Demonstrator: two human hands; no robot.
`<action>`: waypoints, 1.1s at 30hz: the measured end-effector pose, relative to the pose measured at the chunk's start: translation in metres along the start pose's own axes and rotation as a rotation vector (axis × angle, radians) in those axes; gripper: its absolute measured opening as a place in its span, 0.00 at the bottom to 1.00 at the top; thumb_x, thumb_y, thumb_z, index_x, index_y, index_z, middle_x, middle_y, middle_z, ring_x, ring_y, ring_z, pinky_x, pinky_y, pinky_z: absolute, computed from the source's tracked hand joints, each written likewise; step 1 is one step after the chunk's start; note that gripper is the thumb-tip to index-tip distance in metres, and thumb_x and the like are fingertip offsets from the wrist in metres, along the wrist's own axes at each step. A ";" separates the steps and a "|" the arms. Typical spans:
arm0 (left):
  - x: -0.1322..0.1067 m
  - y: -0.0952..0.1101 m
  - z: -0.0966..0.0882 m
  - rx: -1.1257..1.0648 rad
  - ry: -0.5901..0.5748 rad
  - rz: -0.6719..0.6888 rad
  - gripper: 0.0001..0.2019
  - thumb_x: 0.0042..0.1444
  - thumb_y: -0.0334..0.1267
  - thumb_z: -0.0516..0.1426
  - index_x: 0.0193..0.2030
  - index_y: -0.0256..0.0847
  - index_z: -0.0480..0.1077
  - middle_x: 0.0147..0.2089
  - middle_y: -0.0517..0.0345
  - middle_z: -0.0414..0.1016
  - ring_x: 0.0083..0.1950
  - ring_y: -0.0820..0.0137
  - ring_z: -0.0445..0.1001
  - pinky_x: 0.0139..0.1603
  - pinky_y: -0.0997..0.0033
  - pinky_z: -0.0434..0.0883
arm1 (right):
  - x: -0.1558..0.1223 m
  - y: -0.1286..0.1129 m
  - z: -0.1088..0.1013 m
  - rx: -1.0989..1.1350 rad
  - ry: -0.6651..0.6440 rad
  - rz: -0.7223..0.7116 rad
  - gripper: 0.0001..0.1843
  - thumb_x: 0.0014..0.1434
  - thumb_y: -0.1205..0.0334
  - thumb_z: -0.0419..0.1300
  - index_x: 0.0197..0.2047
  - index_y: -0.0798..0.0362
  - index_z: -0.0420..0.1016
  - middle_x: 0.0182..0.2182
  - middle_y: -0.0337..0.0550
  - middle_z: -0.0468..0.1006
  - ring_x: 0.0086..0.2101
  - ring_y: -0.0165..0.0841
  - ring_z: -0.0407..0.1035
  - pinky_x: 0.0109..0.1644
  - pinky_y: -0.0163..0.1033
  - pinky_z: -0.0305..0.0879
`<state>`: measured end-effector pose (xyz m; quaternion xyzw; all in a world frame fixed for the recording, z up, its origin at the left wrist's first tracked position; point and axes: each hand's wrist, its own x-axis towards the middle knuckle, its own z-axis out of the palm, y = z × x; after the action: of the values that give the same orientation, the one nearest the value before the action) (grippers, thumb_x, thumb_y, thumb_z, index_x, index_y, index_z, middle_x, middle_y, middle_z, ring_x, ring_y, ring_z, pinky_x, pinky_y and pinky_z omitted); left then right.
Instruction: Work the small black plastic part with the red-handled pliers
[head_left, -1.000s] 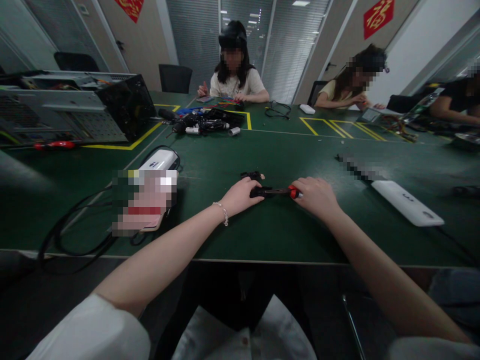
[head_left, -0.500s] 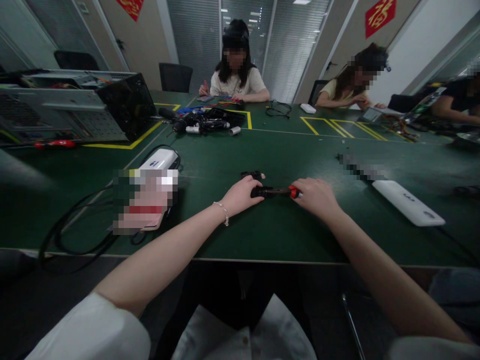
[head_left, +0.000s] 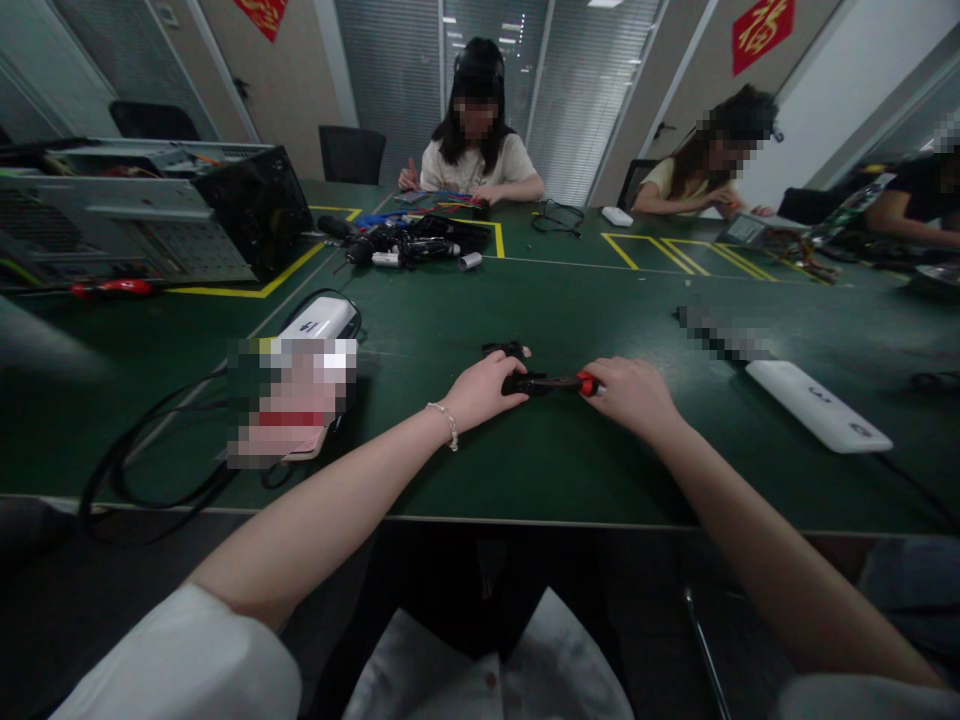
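Over the near middle of the table, my right hand (head_left: 636, 395) is closed around the red handle of what look like pliers (head_left: 559, 384). Their dark metal end points left, to a small black part (head_left: 517, 384) pinched in my left hand (head_left: 486, 392). The dark end meets or overlaps this part; exactly where they touch is too dark to tell. Just beyond my left fingertips lies a small dark piece (head_left: 504, 349) with a pale end.
An open computer case (head_left: 150, 215) stands at the left. Nearer are a phone (head_left: 292, 405), a white power bank (head_left: 324, 318) and looped black cable. Another white power bank (head_left: 817, 405) lies right. Beyond are a drill (head_left: 360, 250), cables and co-workers seated across the green table (head_left: 570, 480).
My hands and the things in them stay almost in place. The person across the table has shifted slightly to the right.
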<state>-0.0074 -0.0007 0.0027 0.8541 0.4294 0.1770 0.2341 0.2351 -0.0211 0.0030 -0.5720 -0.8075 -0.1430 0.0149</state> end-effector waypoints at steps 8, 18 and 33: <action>-0.002 0.004 -0.003 -0.002 -0.016 -0.036 0.15 0.54 0.42 0.59 0.47 0.39 0.69 0.50 0.52 0.68 0.46 0.65 0.71 0.41 0.67 0.71 | 0.000 0.000 -0.002 -0.038 0.013 -0.028 0.11 0.55 0.59 0.53 0.36 0.54 0.74 0.33 0.46 0.77 0.33 0.36 0.68 0.35 0.39 0.55; 0.000 -0.001 0.001 0.027 0.003 -0.002 0.15 0.54 0.42 0.59 0.47 0.40 0.69 0.50 0.53 0.69 0.46 0.64 0.71 0.42 0.67 0.71 | 0.000 0.000 0.000 -0.038 -0.008 -0.012 0.12 0.55 0.58 0.53 0.36 0.53 0.74 0.35 0.45 0.78 0.34 0.36 0.69 0.37 0.40 0.54; 0.000 0.001 0.000 0.020 -0.001 -0.015 0.16 0.54 0.42 0.59 0.48 0.40 0.69 0.49 0.53 0.69 0.46 0.65 0.71 0.41 0.68 0.71 | -0.001 0.002 0.000 -0.044 0.018 -0.032 0.11 0.55 0.60 0.54 0.37 0.54 0.74 0.34 0.46 0.77 0.34 0.37 0.69 0.38 0.40 0.55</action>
<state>-0.0073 -0.0013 0.0030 0.8532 0.4374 0.1706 0.2273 0.2371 -0.0217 0.0030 -0.5578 -0.8131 -0.1662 0.0075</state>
